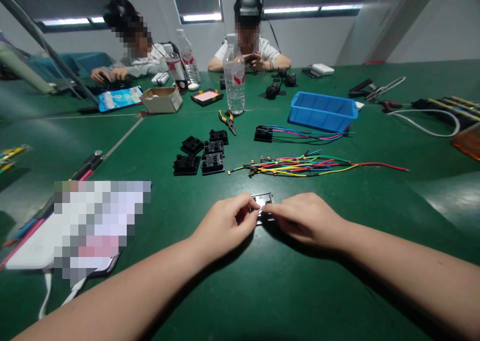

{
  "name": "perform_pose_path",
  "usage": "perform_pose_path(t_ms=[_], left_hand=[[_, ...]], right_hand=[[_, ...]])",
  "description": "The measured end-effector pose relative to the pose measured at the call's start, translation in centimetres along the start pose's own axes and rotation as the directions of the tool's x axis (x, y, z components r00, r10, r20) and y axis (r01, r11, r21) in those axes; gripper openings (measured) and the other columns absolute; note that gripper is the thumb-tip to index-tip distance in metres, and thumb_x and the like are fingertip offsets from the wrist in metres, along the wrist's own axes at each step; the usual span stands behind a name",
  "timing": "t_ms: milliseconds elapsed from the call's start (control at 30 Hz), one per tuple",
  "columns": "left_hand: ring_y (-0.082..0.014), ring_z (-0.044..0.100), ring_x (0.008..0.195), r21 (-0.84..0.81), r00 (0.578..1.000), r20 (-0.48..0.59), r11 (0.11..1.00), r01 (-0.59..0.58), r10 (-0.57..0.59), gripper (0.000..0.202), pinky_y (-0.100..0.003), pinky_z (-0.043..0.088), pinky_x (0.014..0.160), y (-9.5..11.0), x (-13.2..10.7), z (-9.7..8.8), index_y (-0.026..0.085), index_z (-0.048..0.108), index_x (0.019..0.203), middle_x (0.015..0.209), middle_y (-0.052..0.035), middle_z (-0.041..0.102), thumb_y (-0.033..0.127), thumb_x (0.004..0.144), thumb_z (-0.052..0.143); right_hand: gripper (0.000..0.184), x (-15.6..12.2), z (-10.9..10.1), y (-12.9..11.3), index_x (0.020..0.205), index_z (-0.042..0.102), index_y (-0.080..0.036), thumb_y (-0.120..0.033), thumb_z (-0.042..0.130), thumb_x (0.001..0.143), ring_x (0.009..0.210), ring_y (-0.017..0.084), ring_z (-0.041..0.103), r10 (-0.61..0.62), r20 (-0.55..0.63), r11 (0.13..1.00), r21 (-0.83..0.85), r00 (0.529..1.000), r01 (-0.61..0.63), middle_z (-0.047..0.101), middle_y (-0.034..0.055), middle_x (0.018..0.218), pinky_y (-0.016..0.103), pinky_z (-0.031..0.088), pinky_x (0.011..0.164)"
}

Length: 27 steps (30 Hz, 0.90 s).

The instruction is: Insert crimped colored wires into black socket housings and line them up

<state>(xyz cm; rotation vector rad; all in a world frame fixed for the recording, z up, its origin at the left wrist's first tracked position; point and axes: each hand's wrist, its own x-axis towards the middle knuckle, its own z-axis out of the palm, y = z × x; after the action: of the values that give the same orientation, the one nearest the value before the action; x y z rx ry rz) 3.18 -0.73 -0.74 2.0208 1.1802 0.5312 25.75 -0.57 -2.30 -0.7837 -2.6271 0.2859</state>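
Observation:
A small black plastic housing with a pale inner face lies on the green table in front of me, partly covered by my fingers. From its left side, my left hand grips it with thumb and index finger bent together. My right hand is closed at its right side, the index fingertip touching the middle and the other fingers curled under. Whatever tiny part sits between the fingertips is hidden. Just beyond lie a bundle of coloured wires with metal terminals and several similar black housings.
Farther off are yellow-handled pliers, a wired black housing, a blue bin, a water bottle and a cardboard box. A phone with white cables lies left. Two people sit across the table.

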Motion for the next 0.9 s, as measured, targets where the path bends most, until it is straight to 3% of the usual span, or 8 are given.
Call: perform_pose_path(t_ms=[900], left_hand=[[-0.0106, 0.053, 0.062, -0.072, 1.000, -0.020, 0.997, 0.021, -0.022, 0.008, -0.022, 0.037, 0.058, 0.00, 0.07, 0.08, 0.018, 0.057, 0.084, 0.070, 0.0029, 0.059, 0.023, 0.086, 0.051]], right_hand=[[0.026, 0.02, -0.17, -0.30, 0.114, 0.053, -0.018, -0.017, 0.045, 0.089, 0.060, 0.013, 0.056, 0.025, -0.009, 0.999, 0.037, 1.000, -0.024, 0.068, 0.0023, 0.077, 0.026, 0.032, 0.057]])
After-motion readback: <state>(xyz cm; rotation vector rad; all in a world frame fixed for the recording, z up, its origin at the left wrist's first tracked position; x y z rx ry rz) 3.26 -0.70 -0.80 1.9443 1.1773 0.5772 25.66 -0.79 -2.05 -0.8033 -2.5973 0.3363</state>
